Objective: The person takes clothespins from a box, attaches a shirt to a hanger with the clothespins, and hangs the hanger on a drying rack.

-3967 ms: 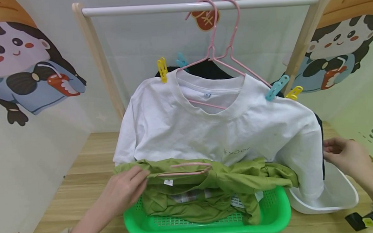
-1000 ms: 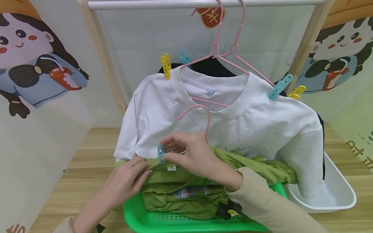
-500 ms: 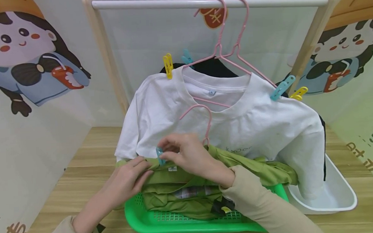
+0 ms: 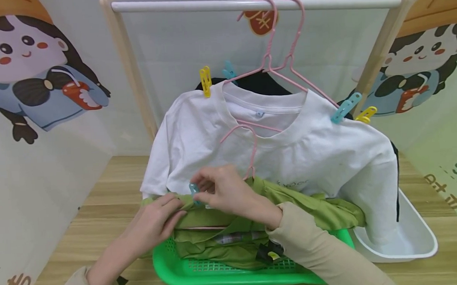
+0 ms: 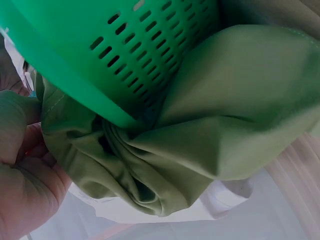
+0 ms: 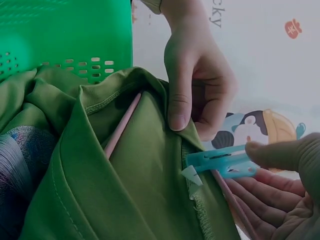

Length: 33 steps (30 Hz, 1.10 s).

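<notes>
My left hand (image 4: 153,224) pinches the shoulder of a green garment (image 4: 309,205) between thumb and fingers. Just right of it, my right hand (image 4: 231,192) pinches a light blue clothespin (image 6: 225,161) between thumb and fingers. In the right wrist view, the clothespin's tip overlaps the garment's neckline beside a small white label (image 6: 192,175). A pink hanger (image 4: 255,149) runs inside the garment, its hook standing up in front of a white T-shirt (image 4: 197,140). The left wrist view shows the garment's folds (image 5: 210,145) hanging by the basket.
A green basket (image 4: 204,281) sits under the garment; a white bin (image 4: 416,249) stands to its right. Behind, a rack with a white rail (image 4: 175,6) bears the T-shirt and a black garment (image 4: 260,84) on pink hangers, fastened with yellow and blue clothespins.
My right hand has come from the white bin to the garment's neckline with a blue clothespin. The hanger's hook, lying low before, now stands up. Lately the clothespin has shifted slightly left.
</notes>
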{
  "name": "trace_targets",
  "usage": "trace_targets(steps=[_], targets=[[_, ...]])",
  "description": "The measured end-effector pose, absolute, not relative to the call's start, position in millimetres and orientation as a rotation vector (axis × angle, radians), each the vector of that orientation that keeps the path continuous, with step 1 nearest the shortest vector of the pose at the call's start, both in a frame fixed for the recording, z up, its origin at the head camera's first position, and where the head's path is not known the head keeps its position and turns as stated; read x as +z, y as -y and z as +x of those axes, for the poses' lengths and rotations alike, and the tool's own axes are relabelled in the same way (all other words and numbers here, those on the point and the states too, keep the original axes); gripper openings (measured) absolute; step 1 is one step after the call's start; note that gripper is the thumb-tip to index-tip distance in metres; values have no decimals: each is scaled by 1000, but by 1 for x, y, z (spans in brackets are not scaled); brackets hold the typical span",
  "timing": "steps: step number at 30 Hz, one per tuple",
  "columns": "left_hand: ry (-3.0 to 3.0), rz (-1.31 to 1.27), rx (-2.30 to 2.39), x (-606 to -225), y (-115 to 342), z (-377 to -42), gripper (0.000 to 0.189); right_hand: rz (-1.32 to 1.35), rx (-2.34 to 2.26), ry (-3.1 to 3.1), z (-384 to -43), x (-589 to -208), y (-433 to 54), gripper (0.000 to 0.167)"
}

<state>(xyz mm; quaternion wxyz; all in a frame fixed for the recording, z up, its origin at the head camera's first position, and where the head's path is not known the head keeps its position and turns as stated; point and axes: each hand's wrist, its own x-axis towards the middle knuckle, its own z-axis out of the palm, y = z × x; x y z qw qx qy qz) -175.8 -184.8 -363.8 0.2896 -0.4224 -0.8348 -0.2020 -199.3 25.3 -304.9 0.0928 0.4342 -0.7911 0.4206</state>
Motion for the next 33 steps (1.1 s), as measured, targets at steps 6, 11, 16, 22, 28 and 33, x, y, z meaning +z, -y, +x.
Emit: trace_targets(steps=[6, 11, 16, 22, 28, 33], targets=[[2219, -1129, -532, -365, 185, -176, 47, 1292, 1245, 2428, -199, -304, -27, 29], [2216, -1133, -543, -367, 184, -176, 47, 1301, 1204, 2435, -195, -302, -34, 46], [2208, -1135, -563, -369, 185, -176, 44, 1295, 1195, 2372, -184, -296, -48, 44], [2207, -1135, -574, -370, 185, -177, 40, 1245, 1265, 2271, -174, -295, -74, 39], [2211, -1137, -573, -370, 185, -178, 28, 1177, 1267, 2294, -171, -296, -94, 37], [2204, -1143, -572, -370, 184, -179, 31, 1159, 1268, 2263, -169, -297, -107, 36]])
